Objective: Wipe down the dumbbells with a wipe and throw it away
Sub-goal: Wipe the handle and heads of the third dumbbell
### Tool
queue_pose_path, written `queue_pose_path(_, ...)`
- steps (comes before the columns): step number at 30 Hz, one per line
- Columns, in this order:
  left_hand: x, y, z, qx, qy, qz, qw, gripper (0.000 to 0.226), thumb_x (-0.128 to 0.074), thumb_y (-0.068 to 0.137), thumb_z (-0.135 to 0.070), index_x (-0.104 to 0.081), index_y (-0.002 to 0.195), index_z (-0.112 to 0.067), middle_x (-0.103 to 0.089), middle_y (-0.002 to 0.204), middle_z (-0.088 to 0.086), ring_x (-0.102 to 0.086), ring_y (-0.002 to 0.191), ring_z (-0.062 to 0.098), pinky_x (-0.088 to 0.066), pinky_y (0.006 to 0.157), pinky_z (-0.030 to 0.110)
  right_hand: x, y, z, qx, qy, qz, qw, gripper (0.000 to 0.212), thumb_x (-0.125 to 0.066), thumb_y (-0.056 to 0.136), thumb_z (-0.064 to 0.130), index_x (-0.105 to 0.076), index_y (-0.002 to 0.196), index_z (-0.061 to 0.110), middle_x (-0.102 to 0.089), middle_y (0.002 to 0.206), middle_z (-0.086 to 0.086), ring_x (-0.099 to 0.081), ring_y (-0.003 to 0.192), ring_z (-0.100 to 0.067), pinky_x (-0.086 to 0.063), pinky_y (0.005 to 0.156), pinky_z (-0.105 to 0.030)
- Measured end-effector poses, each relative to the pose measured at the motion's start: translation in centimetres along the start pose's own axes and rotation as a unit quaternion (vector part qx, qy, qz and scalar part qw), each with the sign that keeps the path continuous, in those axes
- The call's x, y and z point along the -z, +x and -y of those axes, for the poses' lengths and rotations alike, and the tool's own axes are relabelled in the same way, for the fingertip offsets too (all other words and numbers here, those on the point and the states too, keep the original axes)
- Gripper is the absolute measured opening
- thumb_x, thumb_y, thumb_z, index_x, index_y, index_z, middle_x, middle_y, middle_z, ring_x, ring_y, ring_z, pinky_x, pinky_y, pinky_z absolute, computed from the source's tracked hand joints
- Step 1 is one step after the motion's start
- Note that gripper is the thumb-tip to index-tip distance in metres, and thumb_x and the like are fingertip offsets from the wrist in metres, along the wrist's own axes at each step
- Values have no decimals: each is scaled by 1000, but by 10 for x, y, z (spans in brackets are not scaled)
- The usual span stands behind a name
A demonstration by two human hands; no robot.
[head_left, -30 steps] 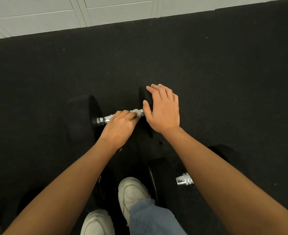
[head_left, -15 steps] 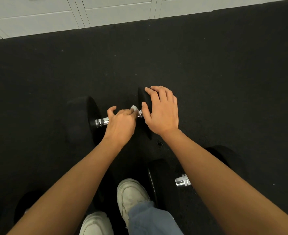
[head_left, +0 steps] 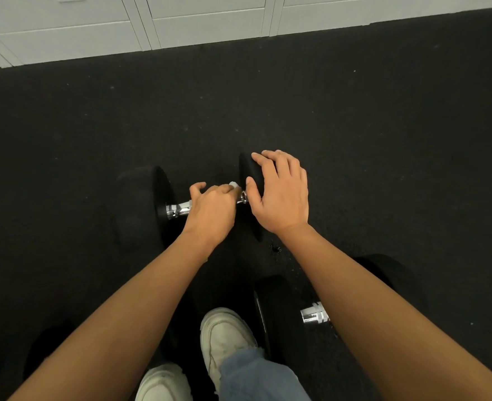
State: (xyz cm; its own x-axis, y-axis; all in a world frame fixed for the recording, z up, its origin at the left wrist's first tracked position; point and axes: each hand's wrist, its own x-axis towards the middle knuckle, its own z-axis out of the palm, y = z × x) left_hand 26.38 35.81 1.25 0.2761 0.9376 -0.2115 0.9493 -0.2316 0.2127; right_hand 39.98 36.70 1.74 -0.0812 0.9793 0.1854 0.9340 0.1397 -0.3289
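Over the last second the left hand [head_left: 210, 209] has rolled over the dumbbell [head_left: 178, 211] handle, thumb now lifted off, so the rubbing of the handle seems to be working round the bar toward its right end. Its grip is curled narrow around the wipe [head_left: 233, 185], which peeks out white at the fingertips. The right hand [head_left: 279, 192] lies open and flat on the right weight, steadying it on the floor [head_left: 354, 140].

Both arms reaching forward and down

Left hand [head_left: 211, 211] is curling into a loose fist, thumb sticking up, while right hand [head_left: 279, 192] is lying flat, fingers spread.
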Motion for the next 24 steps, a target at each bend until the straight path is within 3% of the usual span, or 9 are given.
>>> queue_pose_path(6,-1,-7,8,-45,32,4,998,52,-54,92,-14,-39,140,-26,-48,139,-5,-41,131,14,-14,112,42,0,0,0,-1,0,5,1000,47,-47,90,40,-51,131,17,-52,132,-3,-40,128,-22,-36,101,-38)
queue_pose_path(10,5,-8,12,-17,31,8,999,46,-54,92,-14,-45,135,-26,-51,137,-3,-45,126,17,-25,108,41,0,0,0,2,-3,2,1000,47,-47,90,39,-51,131,16,-52,131,-4,-41,128,-22,-36,101,-38)
queue_pose_path(14,9,-14,15,12,-56,-51,997,35,-55,91,-10,-57,126,-17,-61,123,5,-55,114,21,-44,100,38,3,1,2,3,-1,18,1000,47,-48,91,37,-49,132,16,-50,134,-4,-38,131,-22,-33,104,-38)
queue_pose_path(19,29,-23,12,12,-108,-106,988,34,-56,91,-14,-58,125,-15,-63,118,6,-56,111,20,-45,97,34,15,3,8,3,7,51,999,48,-48,92,39,-45,135,17,-45,137,-3,-32,135,-20,-25,109,-36)
queue_pose_path(24,60,-50,13,33,-147,-147,978,34,-59,89,-16,-61,123,-15,-63,110,4,-57,104,17,-46,92,29,49,-2,39,63,78,68,993,43,-57,89,34,-50,128,19,-48,131,0,-36,129,-16,-30,105,-34)
